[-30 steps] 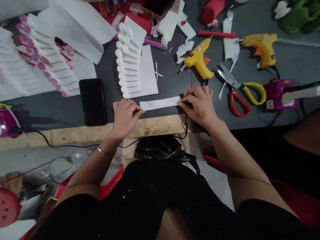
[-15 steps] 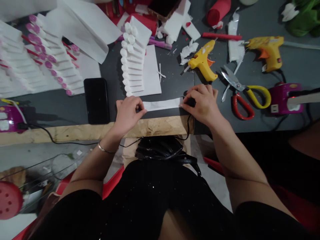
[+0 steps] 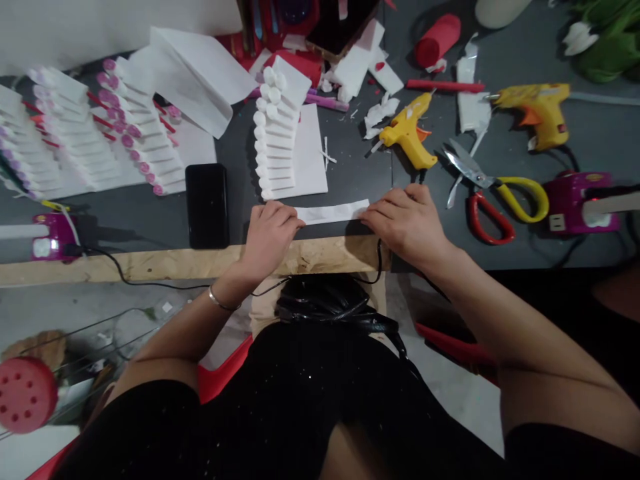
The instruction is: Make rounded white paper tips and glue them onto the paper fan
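A narrow white paper strip (image 3: 333,213) lies near the table's front edge, stretched between my two hands. My left hand (image 3: 274,230) pinches its left end, fingers pressed together. At the right end my right hand (image 3: 400,220) is closed on the strip, its fingertips on the paper. Just beyond the strip, a row of white rolled paper pieces (image 3: 280,143) rests on a white sheet (image 3: 316,153). A black phone (image 3: 207,207) lies left of my left hand.
Two yellow glue guns (image 3: 407,133) (image 3: 540,110) and scissors (image 3: 487,183) lie to the right, near a purple power box (image 3: 580,200). Pink-tipped paper rolls (image 3: 143,133) stand at left. A black cable (image 3: 120,270) crosses the wooden edge (image 3: 320,257).
The view has shifted slightly, so the table items appear a little lower and further right. My right hand's fingers have flattened and drawn together over the strip's end.
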### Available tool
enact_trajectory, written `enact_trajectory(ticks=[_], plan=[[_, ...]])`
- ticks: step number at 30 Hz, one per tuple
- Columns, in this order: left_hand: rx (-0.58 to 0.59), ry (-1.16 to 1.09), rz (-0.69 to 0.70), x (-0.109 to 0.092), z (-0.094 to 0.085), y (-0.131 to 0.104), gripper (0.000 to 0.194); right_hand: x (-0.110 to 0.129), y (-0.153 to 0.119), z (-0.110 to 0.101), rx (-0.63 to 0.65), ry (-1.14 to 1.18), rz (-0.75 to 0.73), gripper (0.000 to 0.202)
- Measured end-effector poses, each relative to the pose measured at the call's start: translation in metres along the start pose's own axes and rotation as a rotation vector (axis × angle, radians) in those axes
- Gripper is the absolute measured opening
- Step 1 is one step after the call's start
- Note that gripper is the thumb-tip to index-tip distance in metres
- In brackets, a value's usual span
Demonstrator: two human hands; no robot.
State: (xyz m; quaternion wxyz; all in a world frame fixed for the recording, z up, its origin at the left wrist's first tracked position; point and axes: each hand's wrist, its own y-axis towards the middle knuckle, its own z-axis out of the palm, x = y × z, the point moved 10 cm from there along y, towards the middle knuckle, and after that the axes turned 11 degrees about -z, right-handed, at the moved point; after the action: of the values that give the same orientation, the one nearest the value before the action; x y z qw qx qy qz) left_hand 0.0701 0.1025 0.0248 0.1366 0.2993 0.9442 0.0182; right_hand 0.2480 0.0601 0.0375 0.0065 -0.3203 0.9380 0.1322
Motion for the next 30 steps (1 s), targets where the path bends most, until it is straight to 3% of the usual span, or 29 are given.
enact_trajectory(ticks=[6,9,16,21,30], plan=[[0.081,0.042,0.036,0.008,0.008,0.009,0.023,-0.006,0.014,0.01,0.261,0.078,0.017,0.048],[0.123,0.037,0.029,0.009,0.009,0.012,0.024,-0.006,0.017,0.011,0.313,0.169,0.054,0.052],[0.138,0.064,0.019,0.002,0.008,0.01,0.031,-0.015,0.006,0.023,0.213,0.285,0.208,0.038],[0.15,-0.036,-0.098,0.013,0.011,0.013,0.024,-0.021,0.001,0.028,0.104,0.25,0.266,0.028],[0.16,-0.039,-0.177,0.019,0.008,0.016,0.026,-0.028,-0.007,0.032,0.086,0.255,0.286,0.028]])
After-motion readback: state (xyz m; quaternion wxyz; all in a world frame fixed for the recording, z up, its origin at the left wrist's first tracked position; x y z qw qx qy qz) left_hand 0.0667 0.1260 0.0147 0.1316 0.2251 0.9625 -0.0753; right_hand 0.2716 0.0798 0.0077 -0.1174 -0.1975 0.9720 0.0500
